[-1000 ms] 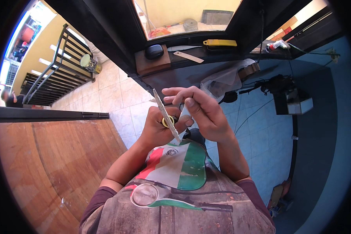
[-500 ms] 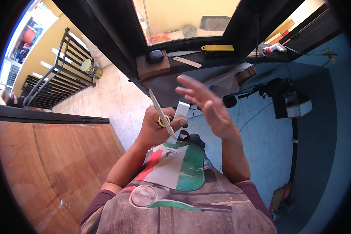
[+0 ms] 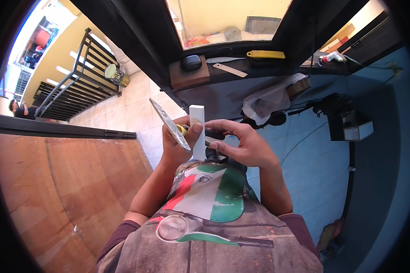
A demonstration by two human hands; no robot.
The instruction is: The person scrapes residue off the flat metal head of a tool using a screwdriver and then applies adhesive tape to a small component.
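Note:
My left hand (image 3: pixel 180 143) is closed on a white rectangular bar (image 3: pixel 197 116), held upright with the thumb across its face. The same hand holds a putty knife, its wide blade (image 3: pixel 168 123) smeared with whitish filler and seen nearly edge-on. Yellow (image 3: pixel 181 129) shows where the blade meets the fist. A dark handle (image 3: pixel 215 134) sticks out on the right side of the bar; it seems to belong to the knife. My right hand (image 3: pixel 246 143) is around this handle, fingers above and thumb below. The fingertips are partly hidden.
Ahead, a dark ledge carries a wooden block (image 3: pixel 180 78) with a black mouse-like object (image 3: pixel 191 63), a yellow cutter (image 3: pixel 265 54) and a flat wooden strip (image 3: pixel 230 69). A brown wooden panel (image 3: pixel 73 182) is at left. Beyond it stand a black railing (image 3: pixel 77 73) and another person (image 3: pixel 22 110).
My right hand has come down and left, from spread fingers in the air to the dark handle. The white bar has turned more upright, and the knife has shifted left with my left hand.

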